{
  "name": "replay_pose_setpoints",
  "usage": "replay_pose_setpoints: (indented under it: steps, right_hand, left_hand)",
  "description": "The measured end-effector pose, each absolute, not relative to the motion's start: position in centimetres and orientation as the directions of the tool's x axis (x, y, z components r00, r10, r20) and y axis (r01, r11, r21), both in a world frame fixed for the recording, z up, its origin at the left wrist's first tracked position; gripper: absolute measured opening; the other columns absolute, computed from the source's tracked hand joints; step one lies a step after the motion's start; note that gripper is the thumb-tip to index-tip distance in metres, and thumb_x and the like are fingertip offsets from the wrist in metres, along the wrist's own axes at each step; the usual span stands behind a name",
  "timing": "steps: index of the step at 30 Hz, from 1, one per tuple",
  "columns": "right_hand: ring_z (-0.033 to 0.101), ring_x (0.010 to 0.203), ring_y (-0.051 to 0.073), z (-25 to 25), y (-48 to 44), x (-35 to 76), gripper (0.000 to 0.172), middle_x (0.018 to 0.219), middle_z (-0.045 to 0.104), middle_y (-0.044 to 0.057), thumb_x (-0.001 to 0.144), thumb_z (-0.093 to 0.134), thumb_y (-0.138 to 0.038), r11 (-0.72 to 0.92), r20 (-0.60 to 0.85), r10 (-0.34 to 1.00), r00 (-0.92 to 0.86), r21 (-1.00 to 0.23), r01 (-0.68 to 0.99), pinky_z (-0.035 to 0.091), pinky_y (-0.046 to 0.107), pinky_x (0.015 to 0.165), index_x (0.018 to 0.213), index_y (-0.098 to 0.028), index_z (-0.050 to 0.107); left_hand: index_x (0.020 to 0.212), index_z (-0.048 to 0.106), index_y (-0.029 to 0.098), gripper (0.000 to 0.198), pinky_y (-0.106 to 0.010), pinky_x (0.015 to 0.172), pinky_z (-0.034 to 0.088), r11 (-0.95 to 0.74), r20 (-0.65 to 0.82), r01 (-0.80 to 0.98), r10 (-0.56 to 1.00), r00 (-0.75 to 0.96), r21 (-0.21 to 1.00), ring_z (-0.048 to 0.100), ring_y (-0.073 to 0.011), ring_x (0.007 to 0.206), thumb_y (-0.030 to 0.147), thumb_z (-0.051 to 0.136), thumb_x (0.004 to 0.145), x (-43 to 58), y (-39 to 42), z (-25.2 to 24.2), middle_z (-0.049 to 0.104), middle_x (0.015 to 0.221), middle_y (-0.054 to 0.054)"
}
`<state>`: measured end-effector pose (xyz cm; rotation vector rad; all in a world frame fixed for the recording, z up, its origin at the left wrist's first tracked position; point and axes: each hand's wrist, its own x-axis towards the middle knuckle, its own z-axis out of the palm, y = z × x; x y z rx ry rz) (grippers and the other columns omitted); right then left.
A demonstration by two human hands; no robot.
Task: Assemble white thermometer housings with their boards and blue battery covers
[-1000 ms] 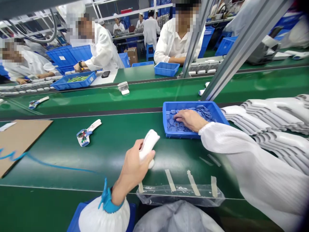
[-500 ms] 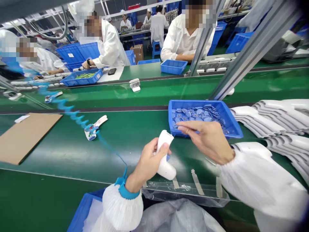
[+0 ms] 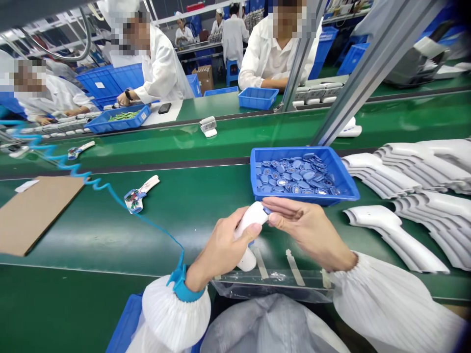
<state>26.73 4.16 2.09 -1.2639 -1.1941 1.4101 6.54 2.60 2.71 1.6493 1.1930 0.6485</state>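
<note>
My left hand is wrapped round a white, gun-shaped plastic housing, its upper end tilted toward my right hand. A blue wrist strap with a coiled cord circles the left wrist. Between the thumb and fingers of my right hand is a small blue oval cap, held against the open end of the housing. The fingers partly cover the cap, so I cannot tell whether it is seated. Just beyond stands a blue bin holding many similar blue oval pieces.
Stacked white housing shells lie at the right. An opened unit with wiring and a cardboard sheet are at the left. A metal post slants across the right. Co-workers in white sit beyond the green conveyor.
My right hand has come from over the bin down to the housing's end, bringing a blue cap. The housing has shifted slightly left and tilted. The view has moved a little.
</note>
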Motion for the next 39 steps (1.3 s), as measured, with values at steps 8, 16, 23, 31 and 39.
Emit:
replay_pose_setpoints:
  steps: [8,16,23,31,39]
  right_hand:
    - [0.073,0.103,0.026,2.1,2.4,27.1,0.031,0.114,0.076,0.004,0.089,0.070,-0.036,0.217,0.208,0.976,-0.069,-0.877,0.429,0.058,0.046,0.100,0.118,-0.025,0.076]
    - [0.066,0.088,0.015,0.8,1.3,26.3,0.022,0.100,0.067,0.005,0.104,0.047,-0.025,0.402,0.345,0.914,-0.212,-0.716,0.571,0.055,0.027,0.076,0.108,-0.021,0.068]
    - [0.064,0.094,0.015,-0.1,-0.5,27.0,0.020,0.108,0.066,0.003,0.105,0.046,-0.031,0.290,0.197,0.955,-0.220,-0.764,0.577,0.050,0.026,0.080,0.119,-0.024,0.058]
    - [0.056,0.063,0.015,-0.3,-1.6,24.3,0.038,0.083,0.062,0.002,0.103,0.040,-0.047,0.286,0.124,0.948,-0.292,-0.734,0.616,0.042,0.030,0.060,0.104,-0.021,0.067]
    - [0.032,0.036,0.012,-0.9,-0.2,23.8,0.058,0.048,0.048,-0.002,0.095,0.033,-0.068,-0.558,-0.640,0.741,-0.201,-0.755,0.345,0.023,0.027,0.038,0.072,-0.022,0.059]
  left_hand:
    - [0.135,0.055,0.032,0.034,-0.032,0.077,0.043,-0.210,-0.124,0.651,0.895,0.428,0.729,0.064,-0.0217,0.094,0.042,0.048,0.103,6.5,3.1,3.8,0.071,0.112,0.002]
    - [0.108,0.065,0.023,0.027,-0.037,0.073,0.041,-0.506,0.103,0.744,0.850,0.517,0.437,0.065,-0.0237,0.080,0.041,0.045,0.104,7.0,3.1,1.6,0.073,0.092,-0.003]
    - [0.080,0.058,0.021,0.032,-0.036,0.074,0.038,-0.277,0.331,0.768,0.939,0.089,0.577,0.054,-0.0203,0.079,0.041,0.049,0.103,8.1,1.8,-0.8,0.064,0.081,-0.005]
    - [0.051,0.033,0.021,0.055,-0.033,0.060,0.029,-0.164,0.294,0.773,0.955,-0.030,0.612,0.035,-0.0154,0.054,0.041,0.047,0.100,8.4,2.6,-1.9,0.039,0.050,0.000]
    - [0.068,0.054,0.021,0.042,-0.032,0.072,0.046,-0.182,0.340,0.488,0.905,-0.257,0.854,0.058,-0.0174,0.073,0.044,0.045,0.102,6.9,1.6,-2.6,0.063,0.075,-0.004]
